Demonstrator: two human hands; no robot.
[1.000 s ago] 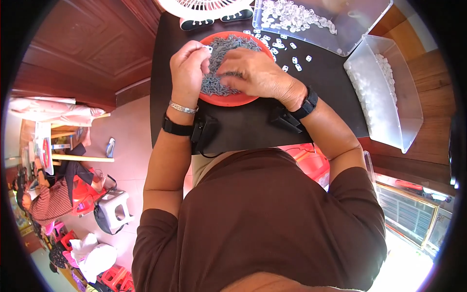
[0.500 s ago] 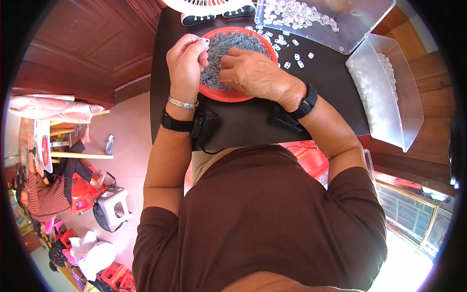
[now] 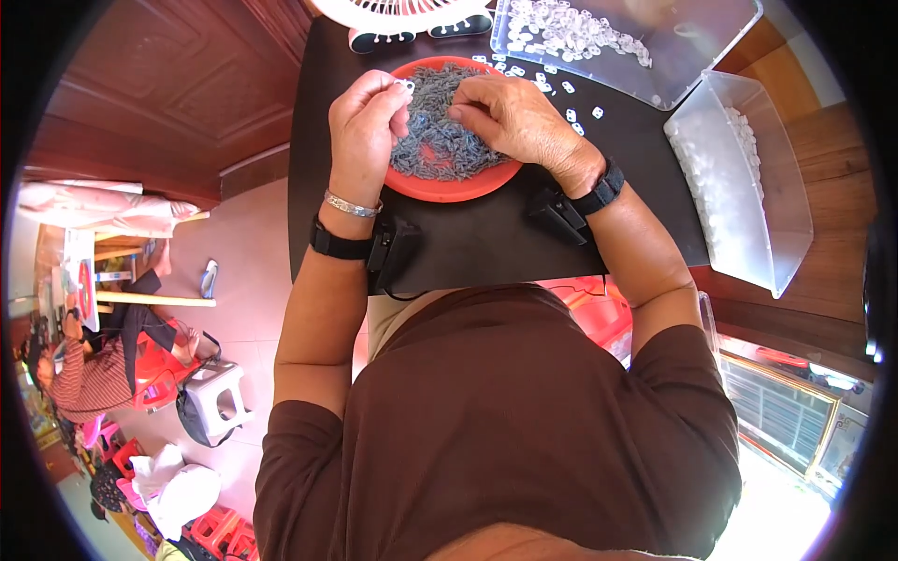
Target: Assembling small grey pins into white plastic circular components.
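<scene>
While the left hand (image 3: 363, 126) pinches it between thumb and forefinger, a small white oblong plastic piece (image 3: 408, 86) juts toward the right, its long axis seeming to run roughly left to right; its left part is hidden by the fingertips. It is held above the far left rim of a round red plastic bowl (image 3: 440, 194). The right hand (image 3: 519, 117) is over the bowl's right side, back upward, its thumb and forefinger narrowed and directed left; whether anything is between them I cannot tell.

The bowl holds a heap of small slender grey pieces (image 3: 451, 145), lying at many angles, with a patch of red bottom showing near the middle. Far right, a clear rectangular plastic box (image 3: 687, 61) contains loose white pieces (image 3: 572, 35), mostly in its left part. Nearer on the right, a translucent plastic bin (image 3: 790, 210) also holds many white pieces, banked along its left side. More oblong white pieces (image 3: 570, 88) lie scattered on the black tabletop (image 3: 486, 257) between the bowl and the boxes.

The pinched piece is pale and glossy, and a hole appears in its exposed end
</scene>
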